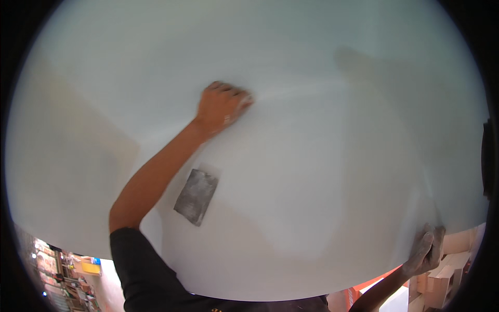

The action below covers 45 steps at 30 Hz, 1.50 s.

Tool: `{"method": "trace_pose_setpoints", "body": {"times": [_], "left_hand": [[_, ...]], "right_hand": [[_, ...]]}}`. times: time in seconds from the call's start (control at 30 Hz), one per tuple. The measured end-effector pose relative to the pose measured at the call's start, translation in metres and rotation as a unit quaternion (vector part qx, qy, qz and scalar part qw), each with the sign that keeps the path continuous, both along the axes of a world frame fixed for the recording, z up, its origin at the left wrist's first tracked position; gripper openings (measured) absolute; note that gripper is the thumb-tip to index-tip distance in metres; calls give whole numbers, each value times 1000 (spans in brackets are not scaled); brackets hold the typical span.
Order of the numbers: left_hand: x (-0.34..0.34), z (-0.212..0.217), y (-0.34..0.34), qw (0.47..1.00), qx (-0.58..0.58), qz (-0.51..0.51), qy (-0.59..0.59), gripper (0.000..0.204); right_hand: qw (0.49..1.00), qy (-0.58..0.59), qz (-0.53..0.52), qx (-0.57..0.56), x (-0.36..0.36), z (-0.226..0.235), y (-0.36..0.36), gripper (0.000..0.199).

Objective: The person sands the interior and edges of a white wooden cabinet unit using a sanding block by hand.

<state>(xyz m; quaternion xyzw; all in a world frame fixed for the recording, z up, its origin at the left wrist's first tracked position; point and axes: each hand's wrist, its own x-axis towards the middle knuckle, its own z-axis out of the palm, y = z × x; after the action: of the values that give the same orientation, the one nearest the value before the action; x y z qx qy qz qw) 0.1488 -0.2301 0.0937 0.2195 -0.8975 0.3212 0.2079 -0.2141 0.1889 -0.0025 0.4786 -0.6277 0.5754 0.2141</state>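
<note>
A large, smooth white panel [291, 171] with a curved surface spreads across nearly all of the view. My left hand [223, 105] is closed against it, left of the middle, knuckles up and fingers curled under. Pale dust marks the thumb side, which is slightly blurred; whatever the fingers hold is hidden. Below that hand, a dark grey rectangular pad [196, 197], smeared with whitish dust, lies tilted on the panel. At the lower right, my dusty right hand [428, 248] is closed at the panel's rim, thumb showing, and seems to grip the edge.
Cardboard boxes [444, 275] are stacked beyond the panel at the lower right. An orange-red edge [377, 279] shows beside my right forearm. Cluttered shelves [57, 270] and a yellow bin [90, 267] stand at the lower left. A black object [487, 158] borders the far right.
</note>
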Motion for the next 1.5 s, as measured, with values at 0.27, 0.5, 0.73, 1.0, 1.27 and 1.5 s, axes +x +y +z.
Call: {"method": "trace_pose_setpoints", "body": {"times": [0.27,0.5,0.73,1.0,1.27,1.5], "left_hand": [[214,23,13,977,-15,197,-77,19],[210,39,43,964,55,247,-85,17],[32,25,38,985,134,50,96,15],[-29,24,47,956,277,48,89,27],[9,30,53,929,342,-80,116,49],[15,40,54,909,392,-118,84,53]], "right_hand": [[987,-130,-60,-66,-89,-14,-1,30],[975,-180,-36,-128,-177,-18,9,27],[971,-187,-57,-139,-188,8,12,31],[990,-91,-52,-96,-174,25,16,32],[980,-57,-68,-180,-147,31,3,33],[983,-11,-36,-178,-86,45,10,31]]}}
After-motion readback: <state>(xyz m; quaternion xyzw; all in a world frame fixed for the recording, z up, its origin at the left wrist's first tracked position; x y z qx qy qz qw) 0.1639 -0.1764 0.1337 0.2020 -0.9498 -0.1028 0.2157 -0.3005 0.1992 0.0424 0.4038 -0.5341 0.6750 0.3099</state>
